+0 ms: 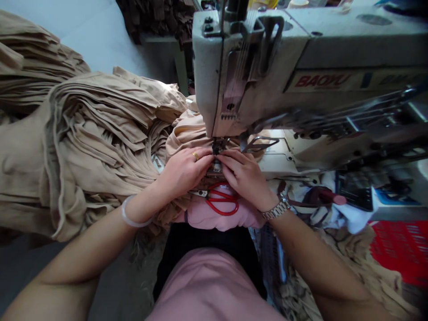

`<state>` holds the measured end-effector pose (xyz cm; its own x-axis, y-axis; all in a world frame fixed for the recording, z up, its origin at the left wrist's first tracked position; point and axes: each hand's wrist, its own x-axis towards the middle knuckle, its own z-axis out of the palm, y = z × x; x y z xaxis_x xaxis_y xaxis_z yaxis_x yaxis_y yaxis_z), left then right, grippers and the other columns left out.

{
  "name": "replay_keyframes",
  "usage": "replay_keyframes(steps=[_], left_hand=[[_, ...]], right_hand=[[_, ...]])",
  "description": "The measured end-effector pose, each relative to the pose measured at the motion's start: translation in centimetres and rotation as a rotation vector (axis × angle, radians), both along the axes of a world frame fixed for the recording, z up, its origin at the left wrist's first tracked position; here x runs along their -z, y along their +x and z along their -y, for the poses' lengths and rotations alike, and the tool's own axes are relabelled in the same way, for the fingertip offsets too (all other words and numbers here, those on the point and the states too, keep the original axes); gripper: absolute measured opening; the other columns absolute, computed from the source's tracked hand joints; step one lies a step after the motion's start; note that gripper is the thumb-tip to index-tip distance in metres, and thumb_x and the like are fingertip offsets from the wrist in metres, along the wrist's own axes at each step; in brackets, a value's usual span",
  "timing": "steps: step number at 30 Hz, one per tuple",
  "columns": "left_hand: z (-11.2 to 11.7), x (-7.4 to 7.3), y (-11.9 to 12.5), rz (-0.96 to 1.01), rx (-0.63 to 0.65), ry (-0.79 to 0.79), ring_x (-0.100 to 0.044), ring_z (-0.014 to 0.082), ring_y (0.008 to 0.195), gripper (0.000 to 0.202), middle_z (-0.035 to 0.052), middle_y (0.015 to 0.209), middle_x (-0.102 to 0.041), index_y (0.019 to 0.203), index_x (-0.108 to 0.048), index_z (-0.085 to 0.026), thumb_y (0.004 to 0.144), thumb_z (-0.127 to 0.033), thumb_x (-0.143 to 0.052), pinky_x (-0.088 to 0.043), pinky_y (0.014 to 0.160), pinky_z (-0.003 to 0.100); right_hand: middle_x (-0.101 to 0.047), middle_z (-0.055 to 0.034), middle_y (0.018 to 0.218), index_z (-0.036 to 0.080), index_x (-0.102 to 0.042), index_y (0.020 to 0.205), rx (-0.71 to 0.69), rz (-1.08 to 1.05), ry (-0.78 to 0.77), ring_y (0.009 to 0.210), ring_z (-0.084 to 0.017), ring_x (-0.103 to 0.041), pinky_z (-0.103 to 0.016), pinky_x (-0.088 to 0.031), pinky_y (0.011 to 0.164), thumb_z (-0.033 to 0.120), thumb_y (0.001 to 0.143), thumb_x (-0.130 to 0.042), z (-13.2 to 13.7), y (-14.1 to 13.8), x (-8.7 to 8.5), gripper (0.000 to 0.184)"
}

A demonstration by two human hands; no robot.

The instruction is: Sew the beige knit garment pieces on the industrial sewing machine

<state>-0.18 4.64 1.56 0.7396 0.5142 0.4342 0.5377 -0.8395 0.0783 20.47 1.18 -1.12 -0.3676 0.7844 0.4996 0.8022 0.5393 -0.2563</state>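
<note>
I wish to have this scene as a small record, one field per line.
Equipment: BAOYU sewing machine, right of view
Left hand: close to the presser foot; gold ring worn
Right hand: opposite the left hand; metal watch on wrist
Material: layered beige fabric, heaped at left
Tool: red-handled scissors, below the hands
Unclear: whether the hands grip anything

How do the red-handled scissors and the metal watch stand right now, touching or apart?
Apart: the head view shows the red-handled scissors lying short of the metal watch, with pink cloth visible between them.
</note>
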Motion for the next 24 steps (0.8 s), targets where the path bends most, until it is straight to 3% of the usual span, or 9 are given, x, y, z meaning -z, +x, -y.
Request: replay_keyframes(steps=[10,19,22,24], left_hand=[[0.1,0.9,-0.8,-0.100,-0.025,0.037,-0.060,0.0277,0.123,0.038,0.0150,0.136,-0.061,0.130,-0.061,-0.011,0.096,-0.009,-0.044,-0.052,0.101,0.043],[0.7,0.9,-0.2,-0.084,-0.033,0.048,-0.059,0.0264,0.125,0.037,0.0171,0.135,-0.061,0.130,-0.060,-0.010,0.098,-0.007,-0.041,-0.051,0.104,0.044],[1.3,1.2,0.4,-0.080,-0.038,0.094,-0.062,0.0249,0.119,0.032,0.0175,0.128,-0.064,0.123,-0.061,-0.008,0.099,-0.008,-0.040,-0.052,0.102,0.041],[1.1,0.7,0.5,-0.104,-0.049,0.073,-0.065,0.0239,0.114,0.029,0.0179,0.124,-0.066,0.119,-0.062,-0.007,0.099,-0.009,-0.040,-0.055,0.098,0.037]], right_hand=[[-0.069,-0.0065,0.124,0.024,-0.069,0.122,-0.031,-0.031,-0.056,0.113,-0.023,-0.061,-0.044,-0.050,0.100,0.012,0.095,-0.047,-0.5,1.3,0.2,0.038],[-0.068,-0.0109,0.122,0.017,-0.068,0.125,-0.013,0.143,0.009,0.113,-0.025,-0.060,-0.044,-0.053,0.099,0.008,0.094,-0.044,-0.1,0.2,-0.5,0.039],[-0.067,-0.0166,0.122,0.008,-0.066,0.125,-0.070,0.255,0.079,0.114,-0.026,-0.061,-0.042,-0.054,0.099,0.006,0.094,-0.041,0.1,0.2,-0.6,0.040],[-0.067,-0.0176,0.124,0.006,-0.065,0.124,-0.131,0.297,0.112,0.116,-0.025,-0.060,-0.041,-0.054,0.100,0.005,0.094,-0.041,0.2,0.8,-0.7,0.039]])
